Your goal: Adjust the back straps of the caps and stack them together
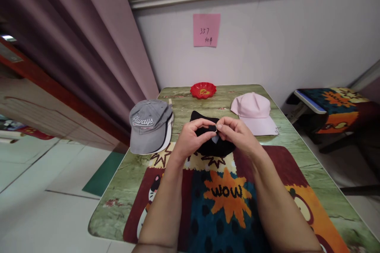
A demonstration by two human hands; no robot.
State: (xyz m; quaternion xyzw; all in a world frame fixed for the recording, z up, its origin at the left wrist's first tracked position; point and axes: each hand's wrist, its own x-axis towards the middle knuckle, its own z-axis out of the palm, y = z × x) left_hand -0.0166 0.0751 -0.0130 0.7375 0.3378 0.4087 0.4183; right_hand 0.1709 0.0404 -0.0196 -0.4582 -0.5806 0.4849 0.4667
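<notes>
A black cap rests near the middle of the table, partly covered by my hands. Its dark strap with a small metal buckle is raised between my fingertips. My left hand pinches the strap from the left. On the other side, my right hand has thumb and forefinger closed at the buckle end of the strap. A small light-blue patch shows just under the strap. Whether the strap's end passes through the buckle is too small to tell.
Left of my hands sits a grey cap over a white one; a pink cap lies to the right. A red scalloped dish stands at the back. A colourful mat covers the table's front. A stool is at right.
</notes>
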